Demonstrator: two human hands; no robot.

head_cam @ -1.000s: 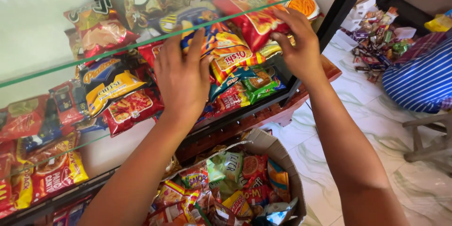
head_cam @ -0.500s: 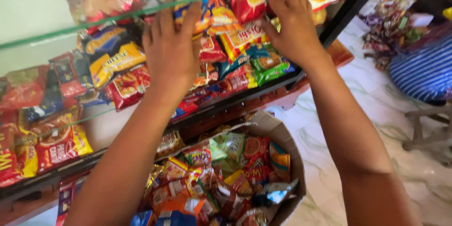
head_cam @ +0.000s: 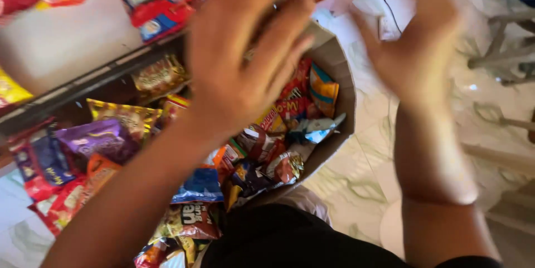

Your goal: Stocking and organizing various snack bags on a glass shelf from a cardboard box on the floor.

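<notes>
My left hand (head_cam: 239, 61) hovers with fingers spread above a cardboard box (head_cam: 341, 87) filled with several colourful snack packets (head_cam: 278, 134). It holds nothing. My right hand (head_cam: 415, 42) is blurred with motion, fingers apart and empty, over the tiled floor beside the box's right rim. A shelf of snack packets (head_cam: 159, 6) runs along the top of the view, just beyond both hands.
More snack packets (head_cam: 95, 139), purple, yellow and red, lie on a lower shelf at the left. The pale marbled tile floor (head_cam: 356, 184) is at the right, with wooden stool legs (head_cam: 501, 61) at the far right. Dark clothing (head_cam: 290, 243) fills the bottom centre.
Both hands have come away from the packets on the glass shelf and dropped towards the box. The view has tilted downwards, so the shelf is now at the top edge.
</notes>
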